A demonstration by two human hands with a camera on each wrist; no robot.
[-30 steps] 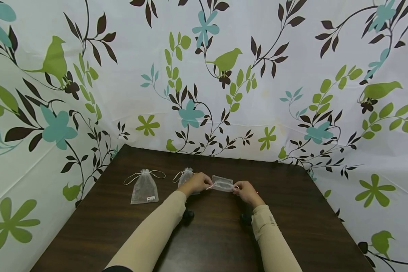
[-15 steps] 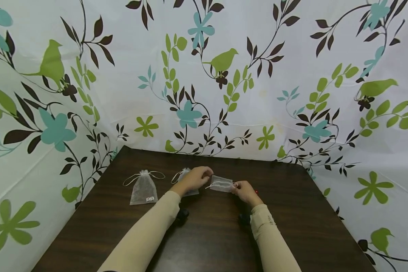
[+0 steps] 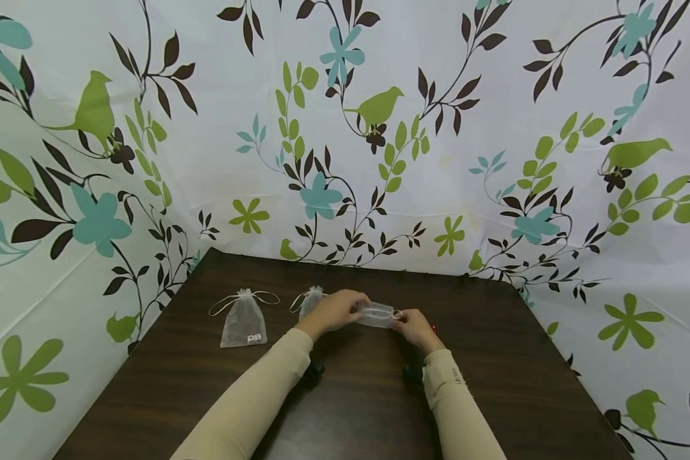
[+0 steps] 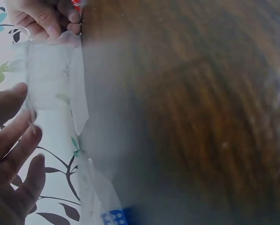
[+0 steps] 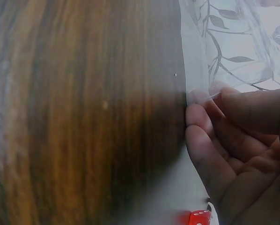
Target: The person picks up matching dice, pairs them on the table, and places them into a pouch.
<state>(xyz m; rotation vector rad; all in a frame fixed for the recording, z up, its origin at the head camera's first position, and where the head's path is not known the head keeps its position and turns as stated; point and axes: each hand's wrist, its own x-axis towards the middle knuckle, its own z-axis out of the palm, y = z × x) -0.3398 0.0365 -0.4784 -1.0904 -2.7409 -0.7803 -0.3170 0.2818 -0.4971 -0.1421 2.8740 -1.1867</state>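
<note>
A small sheer white drawstring pouch (image 3: 376, 314) is held just over the dark table between both hands. My right hand (image 3: 415, 328) pinches its right end between thumb and fingers, as the right wrist view shows with the sheer fabric (image 5: 196, 51). My left hand (image 3: 336, 311) is at the pouch's other end. In the left wrist view, the left thumb and fingers (image 4: 18, 150) are spread on either side of the pouch's edge (image 4: 51, 77), with a gap between them. A red die (image 5: 199, 218) lies beside the right hand, mostly hidden in the head view.
On the table (image 3: 356, 409), a drawstring pouch (image 3: 244, 319) with white dice lies at the left. Another sheer pouch (image 3: 310, 301) lies partly behind the left hand; a blue dotted object (image 4: 114, 217) shows there. A patterned cloth (image 3: 345, 160) hangs behind.
My left hand let go of the pouch's left string, lifted away, then came back over that end. The right hand kept its pinch at nearly the same spot.
</note>
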